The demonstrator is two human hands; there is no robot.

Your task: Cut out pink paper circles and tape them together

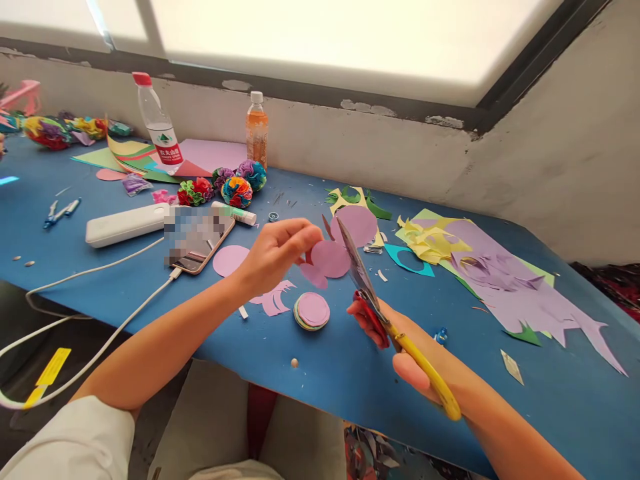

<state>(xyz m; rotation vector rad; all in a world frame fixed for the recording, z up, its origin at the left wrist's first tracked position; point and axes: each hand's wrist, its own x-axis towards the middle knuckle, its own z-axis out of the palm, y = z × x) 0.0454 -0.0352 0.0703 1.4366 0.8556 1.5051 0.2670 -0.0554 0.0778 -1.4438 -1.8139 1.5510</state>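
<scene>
My left hand (277,257) is pinched on a lilac paper circle (331,259), holding it above the blue table (150,293). My right hand (400,340) grips scissors (373,293) with red and yellow handles. Their blades point up and away, right beside the circle's right edge. Just below the held circle lies a small stack of round paper discs (312,311), lilac on top. A loose lilac circle (229,260) and lilac scraps (274,298) lie near my left wrist.
A phone (197,240) on a white cable, a white power bank (125,225), a glue stick (239,214), paper pompoms (236,190) and two bottles (160,127) stand to the left. Cut coloured sheets and scraps (500,280) cover the right side. A wall runs behind.
</scene>
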